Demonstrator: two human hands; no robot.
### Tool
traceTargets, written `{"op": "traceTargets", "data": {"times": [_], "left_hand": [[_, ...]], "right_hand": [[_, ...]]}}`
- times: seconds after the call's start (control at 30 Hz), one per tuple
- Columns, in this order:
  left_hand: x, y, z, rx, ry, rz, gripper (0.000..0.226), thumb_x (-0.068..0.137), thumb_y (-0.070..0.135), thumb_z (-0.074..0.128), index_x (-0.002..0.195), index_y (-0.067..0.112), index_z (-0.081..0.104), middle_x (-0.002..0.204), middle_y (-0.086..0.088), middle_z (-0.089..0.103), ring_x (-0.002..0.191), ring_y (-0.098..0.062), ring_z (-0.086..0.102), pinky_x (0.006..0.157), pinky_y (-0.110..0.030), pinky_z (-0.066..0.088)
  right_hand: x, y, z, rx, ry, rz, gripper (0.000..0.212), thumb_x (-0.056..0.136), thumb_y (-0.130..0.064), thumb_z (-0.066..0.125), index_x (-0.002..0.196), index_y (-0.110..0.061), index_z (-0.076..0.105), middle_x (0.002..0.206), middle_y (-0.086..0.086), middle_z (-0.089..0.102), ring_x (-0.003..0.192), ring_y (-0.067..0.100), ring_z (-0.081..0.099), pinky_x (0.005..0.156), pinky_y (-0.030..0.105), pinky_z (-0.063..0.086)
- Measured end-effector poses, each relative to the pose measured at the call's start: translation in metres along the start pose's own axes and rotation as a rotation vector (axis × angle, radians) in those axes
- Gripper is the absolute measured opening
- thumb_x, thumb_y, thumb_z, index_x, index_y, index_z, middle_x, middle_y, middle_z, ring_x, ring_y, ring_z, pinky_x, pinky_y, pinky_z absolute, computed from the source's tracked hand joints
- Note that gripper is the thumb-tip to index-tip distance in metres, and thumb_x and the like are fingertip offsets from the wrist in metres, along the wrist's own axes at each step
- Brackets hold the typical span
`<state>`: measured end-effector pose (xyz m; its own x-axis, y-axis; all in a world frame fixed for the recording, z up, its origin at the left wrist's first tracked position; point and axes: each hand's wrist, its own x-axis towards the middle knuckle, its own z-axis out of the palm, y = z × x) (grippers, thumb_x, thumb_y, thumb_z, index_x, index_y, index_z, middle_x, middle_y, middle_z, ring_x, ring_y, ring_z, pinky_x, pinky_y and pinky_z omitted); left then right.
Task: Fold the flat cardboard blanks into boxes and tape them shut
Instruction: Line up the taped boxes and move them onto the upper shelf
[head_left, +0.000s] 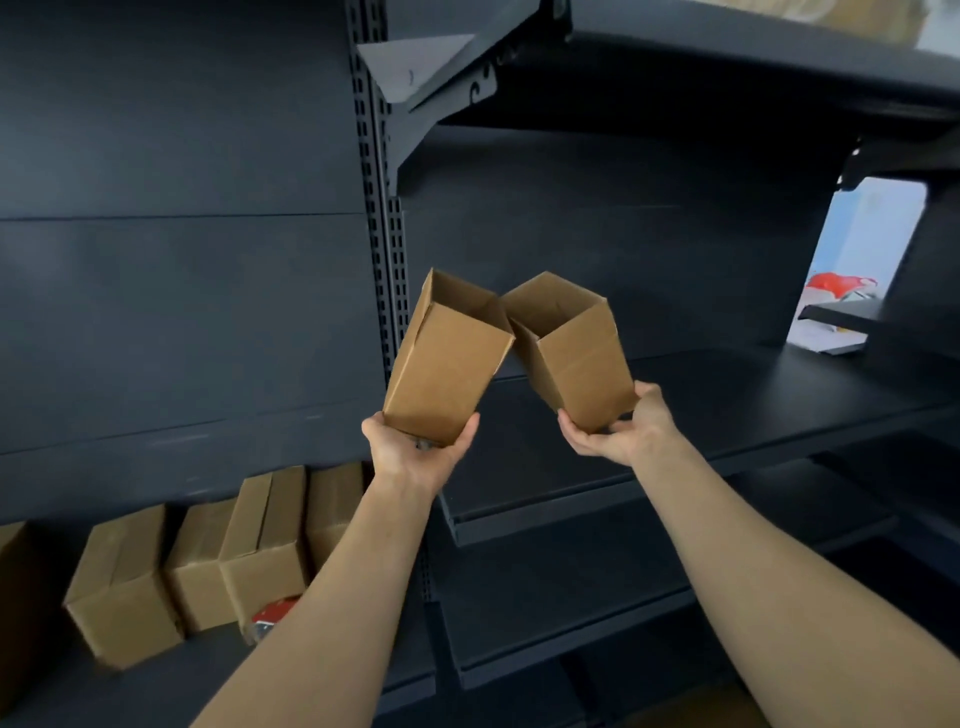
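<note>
Head camera faces dark shelving (727, 395) closely, arms outstretched.

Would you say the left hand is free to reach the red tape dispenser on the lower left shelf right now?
Probably not yet: the left hand is holding an open brown cardboard box by its base, and the red tape dispenser lies below, partly hidden behind the forearm. The box would need putting down first.
</note>
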<state>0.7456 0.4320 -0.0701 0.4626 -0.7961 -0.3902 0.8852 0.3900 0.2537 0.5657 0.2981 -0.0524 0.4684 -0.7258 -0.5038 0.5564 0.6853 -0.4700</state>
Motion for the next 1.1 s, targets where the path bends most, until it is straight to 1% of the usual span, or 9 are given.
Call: {"op": "traceTargets", "data": {"times": [0.33, 0.5, 0.6, 0.7, 0.8, 0.87, 0.97, 1.03, 1.1], "left_hand": [[0.052, -0.078, 0.034, -0.052, 0.114, 0.028, 0.052, 0.092, 0.049, 0.034, 0.131, 0.016, 0.042, 0.126, -0.024, 0.041, 0.110, -0.053, 0.041, 0.062, -0.061, 0.052], [0.071, -0.100, 0.034, -0.051, 0.197, 0.063, 0.051, 0.094, 0.047, 0.033, 0.134, 0.016, 0.040, 0.131, -0.025, 0.038, 0.113, -0.057, 0.038, 0.063, -0.065, 0.051], [0.073, -0.106, 0.033, 0.114, 0.211, 0.059, 0.048, 0.101, 0.034, 0.027, 0.141, 0.010, 0.036, 0.137, -0.028, 0.038, 0.117, -0.058, 0.040, 0.055, -0.062, 0.051], [0.064, -0.109, 0.037, 0.338, 0.294, 0.064, 0.036, 0.102, 0.019, 0.031, 0.134, 0.007, 0.043, 0.133, -0.026, 0.045, 0.112, -0.055, 0.047, 0.056, -0.052, 0.054], [0.053, -0.109, 0.042, 0.609, 0.403, 0.119, 0.019, 0.097, 0.012, 0.046, 0.116, 0.011, 0.045, 0.109, -0.015, 0.055, 0.095, -0.033, 0.059, 0.051, -0.035, 0.054], [0.053, -0.107, 0.040, 0.785, 0.515, 0.216, 0.036, 0.092, 0.013, 0.055, 0.125, 0.010, 0.042, 0.109, -0.011, 0.051, 0.091, -0.024, 0.055, 0.054, -0.031, 0.053], [0.055, -0.108, 0.042, 1.270, 0.636, 0.555, 0.070, 0.083, 0.018, 0.064, 0.140, 0.013, 0.024, 0.141, -0.010, 0.024, 0.122, -0.031, 0.036, 0.087, -0.038, 0.047], [0.061, -0.104, 0.045, 1.445, 0.461, 0.682, 0.086, 0.079, 0.022, 0.071, 0.145, 0.020, 0.016, 0.144, -0.008, 0.018, 0.129, -0.032, 0.029, 0.099, -0.041, 0.041], [0.068, -0.096, 0.045, 1.454, 0.233, 0.680, 0.095, 0.078, 0.021, 0.075, 0.148, 0.027, 0.012, 0.145, -0.007, 0.022, 0.126, -0.030, 0.035, 0.101, -0.048, 0.043]], "right_hand": [[0.065, -0.075, -0.010, -0.038, 0.058, 0.211, 0.043, 0.092, -0.041, 0.048, 0.123, -0.012, 0.042, 0.121, 0.027, 0.042, 0.104, 0.054, 0.043, 0.078, 0.055, 0.053], [0.092, -0.091, -0.020, -0.082, 0.084, 0.297, 0.045, 0.094, -0.042, 0.045, 0.126, -0.011, 0.041, 0.122, 0.030, 0.040, 0.100, 0.058, 0.044, 0.062, 0.056, 0.054], [0.098, -0.096, -0.026, -0.199, 0.083, 0.341, 0.046, 0.098, -0.038, 0.042, 0.132, -0.007, 0.040, 0.126, 0.037, 0.038, 0.090, 0.063, 0.052, 0.052, 0.051, 0.056], [0.087, -0.099, -0.028, -0.548, 0.100, 0.253, 0.045, 0.099, -0.035, 0.047, 0.129, -0.003, 0.044, 0.115, 0.036, 0.050, 0.068, 0.041, 0.066, 0.040, 0.033, 0.054], [0.079, -0.101, -0.029, -1.206, 0.211, -0.061, 0.038, 0.098, -0.031, 0.048, 0.127, -0.006, 0.045, 0.088, 0.019, 0.057, 0.066, 0.024, 0.063, 0.051, 0.023, 0.052], [0.081, -0.103, -0.027, -1.450, 0.253, -0.288, 0.046, 0.091, -0.024, 0.055, 0.133, -0.010, 0.042, 0.108, 0.014, 0.056, 0.083, 0.024, 0.060, 0.066, 0.030, 0.055], [0.085, -0.102, -0.019, -1.545, 0.142, -0.507, 0.087, 0.076, -0.013, 0.069, 0.147, -0.015, 0.018, 0.143, 0.012, 0.030, 0.126, 0.033, 0.039, 0.097, 0.041, 0.044], [0.088, -0.097, -0.015, -1.479, -0.015, -0.545, 0.112, 0.070, -0.014, 0.078, 0.151, -0.022, 0.001, 0.152, 0.009, 0.020, 0.136, 0.032, 0.029, 0.107, 0.047, 0.036], [0.092, -0.091, -0.014, -1.400, -0.065, -0.569, 0.125, 0.068, -0.020, 0.084, 0.152, -0.025, -0.009, 0.157, 0.008, 0.014, 0.141, 0.031, 0.024, 0.112, 0.050, 0.031]]}}
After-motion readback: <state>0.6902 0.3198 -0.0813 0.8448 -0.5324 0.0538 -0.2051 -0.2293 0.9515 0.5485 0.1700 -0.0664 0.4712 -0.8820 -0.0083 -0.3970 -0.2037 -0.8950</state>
